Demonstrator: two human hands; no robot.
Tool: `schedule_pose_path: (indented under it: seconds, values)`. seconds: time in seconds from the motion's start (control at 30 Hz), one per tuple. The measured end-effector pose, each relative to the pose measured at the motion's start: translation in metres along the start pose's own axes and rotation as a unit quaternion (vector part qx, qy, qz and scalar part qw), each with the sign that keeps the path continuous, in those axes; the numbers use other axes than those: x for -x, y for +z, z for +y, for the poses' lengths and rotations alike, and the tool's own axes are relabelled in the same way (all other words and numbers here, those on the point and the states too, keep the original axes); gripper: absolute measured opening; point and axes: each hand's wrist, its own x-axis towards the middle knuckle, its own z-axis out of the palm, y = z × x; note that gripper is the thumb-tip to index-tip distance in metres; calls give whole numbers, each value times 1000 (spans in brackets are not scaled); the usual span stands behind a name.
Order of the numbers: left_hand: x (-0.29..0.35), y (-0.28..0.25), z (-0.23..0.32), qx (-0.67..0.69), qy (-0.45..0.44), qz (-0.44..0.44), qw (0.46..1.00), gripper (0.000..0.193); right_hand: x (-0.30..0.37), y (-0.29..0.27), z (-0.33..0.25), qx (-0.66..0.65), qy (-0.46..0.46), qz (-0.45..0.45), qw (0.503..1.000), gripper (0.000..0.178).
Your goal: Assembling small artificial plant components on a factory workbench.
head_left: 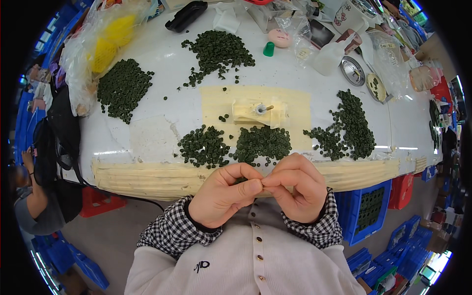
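My left hand (223, 194) and my right hand (295, 189) are held together at the near edge of the white table (162, 113), fingertips pinched against each other. A bit of dark green (240, 180) shows between the left fingers; what it is I cannot tell. Just beyond my hands lie two heaps of small dark green rings (204, 146) (262, 142). Behind them a small taped-down fixture with a metal pin (260, 110) sits on a patch of beige tape.
More green ring heaps lie at the left (123, 88), the back (219, 51) and the right (351, 125). Plastic bags, a black case (186, 15), a green cap (269, 48) and round tins crowd the far edge. Blue crates (368, 209) stand below right. Another person (32, 196) sits at left.
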Motion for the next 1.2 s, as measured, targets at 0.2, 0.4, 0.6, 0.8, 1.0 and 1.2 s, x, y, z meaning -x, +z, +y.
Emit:
schedule_pose_path:
  seconds: [0.2,0.4,0.6,0.8,1.0,1.2]
  values:
    - [4,9,7,-164,57,65,983,13,-1,-4,-2,10,48,-4,999,22]
    - [3,10,1,-274,144,109,945,13,1,3,-1,-37,86,24,995,20]
    - [1,3,0,-375,216,101,896,13,6,10,3,-178,168,46,969,16]
    - [0,-1,-1,-390,217,109,888,12,7,12,3,-157,175,43,971,16]
    - [2,1,-1,-361,208,126,900,11,7,15,3,-131,160,44,977,15]
    - [15,-3,19,-379,215,223,872,11,-1,-5,3,58,144,65,986,14]
